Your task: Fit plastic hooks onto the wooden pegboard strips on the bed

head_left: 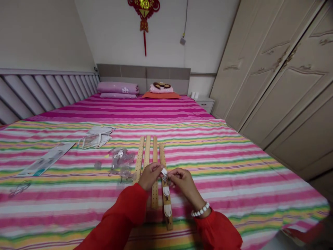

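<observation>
My left hand [150,176] pinches a small white tab [164,172] with a bit of metal at its lower end. The fingertips of my right hand [183,182] are closed at that metal end, from the right side. Both hands are over a narrow wooden strip with rows of holes [169,220]. Lower on this strip sit two white loop-like pieces with dark metal parts, an upper white piece [166,191] and a lower white piece [168,210]. Just left lie more wooden strips [155,198], partly covered by my left hand.
Clear plastic bags with small metal parts [121,158] lie left of the strips. Farther left are flat packets [97,136], a long blister pack [48,159] and a thin wire-like item [20,187]. Everything rests on a striped bedspread [234,180]. Folded bedding [118,88] is by the headboard.
</observation>
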Available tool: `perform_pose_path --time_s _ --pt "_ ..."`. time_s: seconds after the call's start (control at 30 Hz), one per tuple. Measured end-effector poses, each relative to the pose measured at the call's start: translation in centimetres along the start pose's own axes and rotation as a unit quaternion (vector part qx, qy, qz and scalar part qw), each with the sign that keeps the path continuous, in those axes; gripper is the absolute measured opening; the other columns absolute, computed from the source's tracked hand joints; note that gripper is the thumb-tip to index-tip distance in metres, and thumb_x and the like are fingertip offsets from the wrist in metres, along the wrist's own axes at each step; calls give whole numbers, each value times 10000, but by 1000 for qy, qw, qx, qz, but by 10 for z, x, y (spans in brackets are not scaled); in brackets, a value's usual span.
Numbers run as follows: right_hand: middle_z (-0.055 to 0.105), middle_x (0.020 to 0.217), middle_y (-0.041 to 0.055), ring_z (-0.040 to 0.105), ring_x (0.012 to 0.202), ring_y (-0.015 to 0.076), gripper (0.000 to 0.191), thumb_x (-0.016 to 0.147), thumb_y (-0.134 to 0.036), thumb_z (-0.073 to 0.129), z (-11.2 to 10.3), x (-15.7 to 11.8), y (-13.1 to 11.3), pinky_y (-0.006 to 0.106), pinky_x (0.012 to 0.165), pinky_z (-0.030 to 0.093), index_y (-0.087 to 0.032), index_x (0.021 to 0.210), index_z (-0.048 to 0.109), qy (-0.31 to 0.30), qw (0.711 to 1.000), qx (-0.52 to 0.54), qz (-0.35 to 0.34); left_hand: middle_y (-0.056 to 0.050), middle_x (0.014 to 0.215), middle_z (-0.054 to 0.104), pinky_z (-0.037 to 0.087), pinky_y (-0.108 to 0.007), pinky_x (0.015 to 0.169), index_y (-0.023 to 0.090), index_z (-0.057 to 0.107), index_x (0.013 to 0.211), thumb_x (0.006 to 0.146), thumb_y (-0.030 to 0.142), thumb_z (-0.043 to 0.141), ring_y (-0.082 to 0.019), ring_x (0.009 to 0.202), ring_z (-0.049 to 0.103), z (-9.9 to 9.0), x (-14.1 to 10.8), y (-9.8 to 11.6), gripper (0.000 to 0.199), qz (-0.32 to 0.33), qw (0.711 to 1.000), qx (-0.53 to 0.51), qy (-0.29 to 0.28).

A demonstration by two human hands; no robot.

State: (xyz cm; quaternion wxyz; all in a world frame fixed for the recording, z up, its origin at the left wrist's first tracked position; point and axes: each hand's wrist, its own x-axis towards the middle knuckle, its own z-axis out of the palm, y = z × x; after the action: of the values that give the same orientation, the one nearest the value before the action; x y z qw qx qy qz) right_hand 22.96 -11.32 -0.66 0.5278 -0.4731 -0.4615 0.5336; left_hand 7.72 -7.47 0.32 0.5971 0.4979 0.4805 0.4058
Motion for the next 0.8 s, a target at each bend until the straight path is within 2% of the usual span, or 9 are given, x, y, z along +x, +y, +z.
perform_pose_path --time_s 0.17,0.27,0.4,0.53,0.67,0.8 --pt "583 426 -28 487 361 106 383 553 -514 790 8 2 4 229 387 392 -171 601 628 61 998 11 -8 42 599 577 417 -200 539 116 674 943 529 435 808 -74 542 532 -1 11 -2 540 -1 999 -19 -32" --pt "603 461 -14 513 394 114 383 556 -524 781 10 6 7 238 409 414 -172 589 633 58 998 22 -14 39 591 574 429 -214 565 109 690 971 545 415 796 -83 564 542 -3 17 -7 535 -6 999 -14 -28" --pt "607 462 -12 541 403 116 370 586 -514 752 9 18 10 235 423 441 -163 626 644 62 997 51 0 38 552 584 435 -213 569 106 704 933 575 383 781 -79 550 544 -5 29 -15 459 -25 999 -15 -23" --pt "619 470 -13 545 373 108 356 516 -443 790 7 33 15 217 383 432 -148 637 630 60 994 85 35 50 530 590 427 -211 532 99 681 906 549 336 804 -70 488 531 -6 42 -18 446 -24 999 -21 -30" --pt "600 424 -15 525 352 98 300 518 -384 780 7 44 23 201 366 416 -144 608 625 56 993 90 55 54 500 578 427 -223 520 126 612 751 476 286 836 -100 487 560 -5 51 -18 389 -11 1000 20 18" --pt "608 437 -2 524 361 92 245 534 -331 763 9 52 31 191 366 409 -143 561 608 72 992 85 67 47 480 570 408 -221 488 151 575 659 526 285 796 -111 470 548 -5 56 -21 290 9 995 87 53"
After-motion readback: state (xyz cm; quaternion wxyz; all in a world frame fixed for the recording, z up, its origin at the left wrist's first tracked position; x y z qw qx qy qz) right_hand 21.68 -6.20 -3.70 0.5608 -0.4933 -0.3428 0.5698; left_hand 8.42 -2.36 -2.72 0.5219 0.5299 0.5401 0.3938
